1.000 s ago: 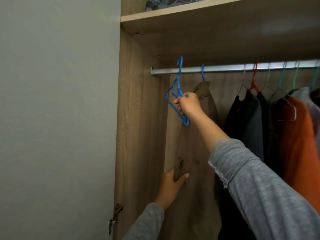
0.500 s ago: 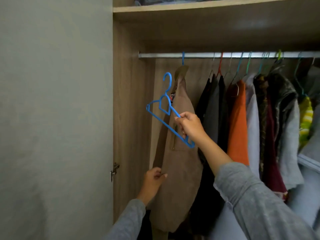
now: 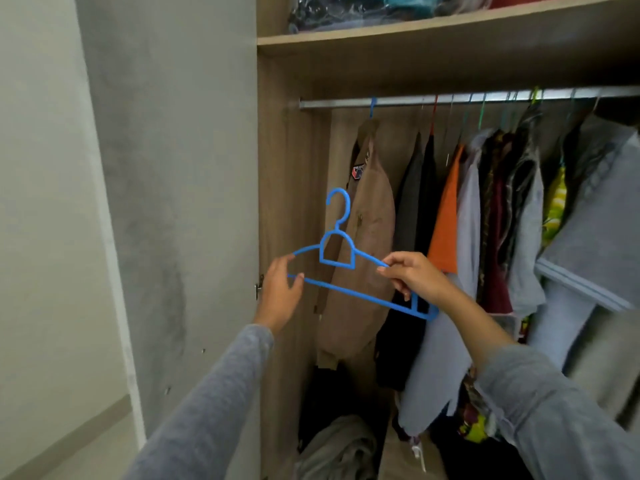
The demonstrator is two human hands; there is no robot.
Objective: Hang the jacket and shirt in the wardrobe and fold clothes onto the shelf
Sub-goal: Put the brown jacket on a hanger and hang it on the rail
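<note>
An empty blue plastic hanger is held out in front of the open wardrobe. My right hand pinches its right shoulder. My left hand is at its left end, fingers loosely spread and touching the bar. Behind it a brown jacket hangs on another blue hanger at the left end of the metal rail.
Several garments crowd the rail to the right, among them an orange top. A wooden shelf above holds bagged clothes. Crumpled clothes lie on the wardrobe floor. The grey door stands open at left.
My right hand lifted the empty hanger off the rail and brought it down and towards me. My left hand let go of the brown jacket and rose to the hanger's left end.
</note>
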